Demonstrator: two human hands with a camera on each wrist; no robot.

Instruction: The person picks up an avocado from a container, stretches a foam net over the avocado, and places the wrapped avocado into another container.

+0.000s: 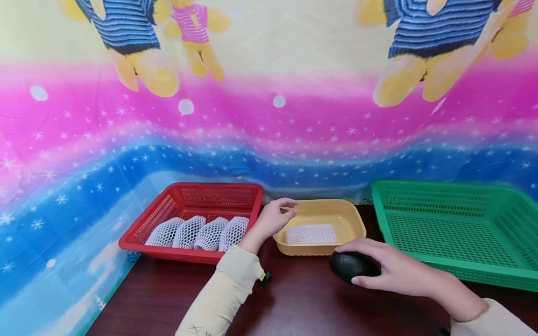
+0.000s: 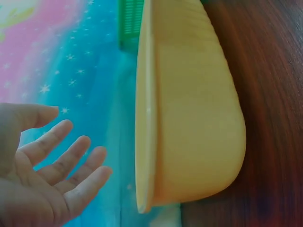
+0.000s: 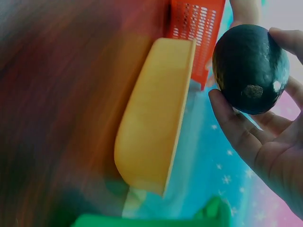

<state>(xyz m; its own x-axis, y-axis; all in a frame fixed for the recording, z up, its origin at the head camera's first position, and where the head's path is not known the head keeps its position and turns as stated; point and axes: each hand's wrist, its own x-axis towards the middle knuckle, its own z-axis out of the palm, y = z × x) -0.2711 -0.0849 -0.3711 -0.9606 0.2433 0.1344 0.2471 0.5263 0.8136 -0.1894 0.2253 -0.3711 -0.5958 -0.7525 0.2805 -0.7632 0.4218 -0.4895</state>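
My right hand (image 1: 391, 268) holds a dark avocado (image 1: 353, 266), its fingers and thumb curled around the sides. In the right wrist view the avocado (image 3: 251, 68) shows a rough stem scar on its blackish-green skin. My left hand (image 1: 275, 218) hovers by the left rim of the yellow basin (image 1: 353, 210), fingers loosely bent and nothing between them. The left wrist view shows that hand (image 2: 57, 175) with its fingers spread apart. Inside the basin lies a flat white foam net sleeve (image 1: 311, 234).
To the left, a red basket (image 1: 168, 254) contains several white foam nets (image 1: 199, 233) in a row, bulging; their contents are hard to make out. A large green basket (image 1: 445, 228) stands at the right. Behind the dark wooden table (image 1: 302, 298) hangs a printed cloth (image 1: 277, 126).
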